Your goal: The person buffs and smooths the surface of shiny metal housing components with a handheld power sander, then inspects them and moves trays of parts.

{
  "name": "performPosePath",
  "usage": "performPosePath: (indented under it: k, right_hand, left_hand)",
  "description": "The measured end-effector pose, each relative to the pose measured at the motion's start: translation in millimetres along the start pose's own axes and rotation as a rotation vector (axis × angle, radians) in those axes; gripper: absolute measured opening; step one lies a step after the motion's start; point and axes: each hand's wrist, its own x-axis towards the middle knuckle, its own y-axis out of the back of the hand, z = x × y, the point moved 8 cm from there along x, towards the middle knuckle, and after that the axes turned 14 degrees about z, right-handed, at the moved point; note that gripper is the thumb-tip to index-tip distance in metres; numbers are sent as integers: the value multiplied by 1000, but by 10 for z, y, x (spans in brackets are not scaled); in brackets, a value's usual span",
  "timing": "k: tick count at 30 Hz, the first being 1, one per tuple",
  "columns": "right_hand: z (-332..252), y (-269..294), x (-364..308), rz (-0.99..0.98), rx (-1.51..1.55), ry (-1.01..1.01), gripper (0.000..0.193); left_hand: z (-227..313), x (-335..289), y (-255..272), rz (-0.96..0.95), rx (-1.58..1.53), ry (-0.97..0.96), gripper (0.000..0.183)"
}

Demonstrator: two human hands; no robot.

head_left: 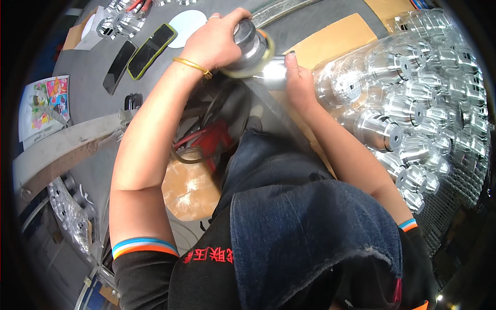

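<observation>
My left hand (214, 42) is wrapped over the top of a round handheld orbital sander (249, 42) with a dark body and a yellowish pad. A shiny silver metal part (274, 72) lies against the right side of the pad. My right hand (300, 85) grips its right end, thumb on top. The sander's pad overlaps the part's left end, so that end is hidden. A yellow bracelet circles my left wrist. Beneath the sander, a dark blurred edge and hose run down towards my lap.
Many shiny metal parts (380, 132) in clear plastic trays crowd the right side. Flat cardboard (336, 39) lies beyond my right hand. Two phones (151, 50) and a pale round disc (187, 28) rest on the grey table at left. A metal beam (67, 150) crosses the lower left.
</observation>
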Motion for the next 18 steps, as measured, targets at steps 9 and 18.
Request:
performPosePath:
  k: [9,18]
  right_hand:
    - [48,1,-28,32,48,21,65]
    - [20,-5,-21,16,22,13,66]
  left_hand:
    - [-88,6,-32,-56,19,23,55]
    - [25,-56,19,-45,3,30,53]
